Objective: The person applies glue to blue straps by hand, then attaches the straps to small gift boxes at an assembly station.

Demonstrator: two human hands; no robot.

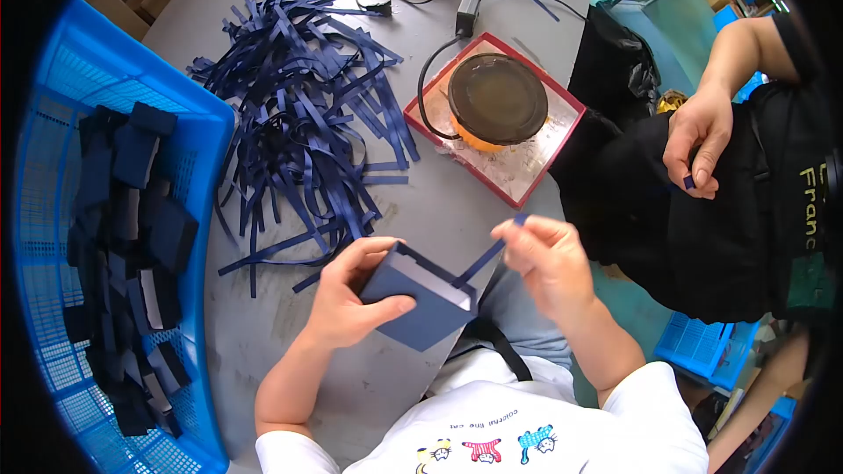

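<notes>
My left hand is wrapped round a dark blue box, thumb on its flat face, with the box tilted and its pale inner edge showing. In my right hand, thumb and fingers pinch the end of a dark blue ribbon. The ribbon's other end meets the box at its open edge. Beyond the box, a large tangled pile of blue ribbons lies on the grey table.
At the left, a blue basket holds several dark boxes. A round pot with a cable stands in a red-rimmed tray. A co-worker's hand holds a small blue piece at the right.
</notes>
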